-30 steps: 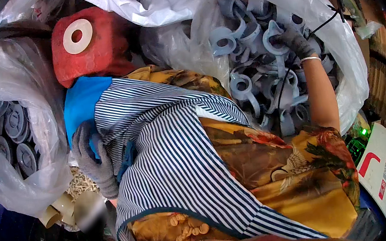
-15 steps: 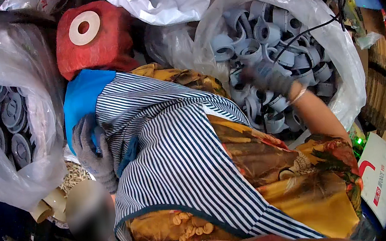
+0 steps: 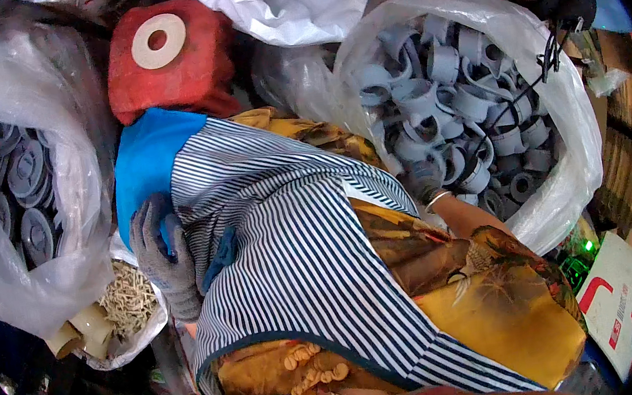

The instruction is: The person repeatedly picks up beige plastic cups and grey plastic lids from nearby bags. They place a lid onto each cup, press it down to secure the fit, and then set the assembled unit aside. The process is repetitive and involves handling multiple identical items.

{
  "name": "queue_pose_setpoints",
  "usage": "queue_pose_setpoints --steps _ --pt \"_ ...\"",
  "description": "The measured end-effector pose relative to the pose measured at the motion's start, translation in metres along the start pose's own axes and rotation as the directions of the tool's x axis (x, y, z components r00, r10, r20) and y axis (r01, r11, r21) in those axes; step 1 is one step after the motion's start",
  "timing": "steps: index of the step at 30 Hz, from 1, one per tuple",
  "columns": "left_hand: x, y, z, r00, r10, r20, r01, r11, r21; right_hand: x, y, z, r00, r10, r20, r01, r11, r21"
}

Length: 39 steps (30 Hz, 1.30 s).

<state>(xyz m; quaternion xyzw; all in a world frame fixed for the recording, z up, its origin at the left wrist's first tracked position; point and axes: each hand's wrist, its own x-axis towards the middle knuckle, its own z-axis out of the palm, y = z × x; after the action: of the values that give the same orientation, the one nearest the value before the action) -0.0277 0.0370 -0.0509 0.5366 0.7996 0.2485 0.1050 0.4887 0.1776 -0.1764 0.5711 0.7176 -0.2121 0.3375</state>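
My left hand (image 3: 162, 252), in a grey knit glove, rests against the blue cloth (image 3: 148, 151) and striped apron (image 3: 282, 241) over my lap. Its fingers are apart, with blue showing between them and nothing held. My right hand (image 3: 426, 178), gloved in grey with a bangle at the wrist, is at the near left side of a clear plastic bag (image 3: 579, 157) full of grey plastic pipe fittings (image 3: 470, 103). The fingers of that hand are partly hidden and blend with the fittings, so I cannot see whether they grip one.
On the left, another plastic bag (image 3: 84, 202) holds grey round caps (image 3: 27, 170). Below it, a white sack (image 3: 154, 328) contains small pale pieces (image 3: 129, 295) and beige tubes (image 3: 94, 327). A pale ring (image 3: 159, 41) lies on a red block (image 3: 172, 85). Stacked cardboard (image 3: 625, 175) stands at right.
My right hand has moved down and nearer, from above the middle of the fittings to the bag's near left side. My left hand stays on the cloth. The whole view has shifted slightly.
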Motion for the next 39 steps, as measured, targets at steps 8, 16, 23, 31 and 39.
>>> queue_pose_setpoints --steps 8,16,23,31,39 --pt "0.017 0.019 0.007 0.992 -0.024 0.124 0.027 0.999 -0.024 0.039 0.071 -0.007 0.932 0.13 -0.339 -0.244 0.916 -0.32" --pt "0.016 0.016 0.009 0.993 -0.021 0.112 0.029 0.997 -0.071 0.045 0.016 -0.031 0.969 0.108 -0.223 -0.163 0.956 -0.243" --pt "0.004 -0.006 0.003 1.0 0.005 0.018 -0.004 0.999 -0.05 0.043 0.01 -0.093 0.984 -0.053 0.171 0.095 0.963 -0.253" --pt "-0.036 -0.001 -0.017 0.986 -0.13 -0.104 0.132 0.991 0.012 0.044 -0.069 -0.227 0.878 -0.347 -0.33 0.158 0.861 -0.484" --pt "-0.114 -0.001 -0.04 0.808 -0.384 -0.446 0.448 0.893 0.044 0.188 -0.108 -0.264 0.703 -0.708 -0.066 0.56 0.607 -0.564"
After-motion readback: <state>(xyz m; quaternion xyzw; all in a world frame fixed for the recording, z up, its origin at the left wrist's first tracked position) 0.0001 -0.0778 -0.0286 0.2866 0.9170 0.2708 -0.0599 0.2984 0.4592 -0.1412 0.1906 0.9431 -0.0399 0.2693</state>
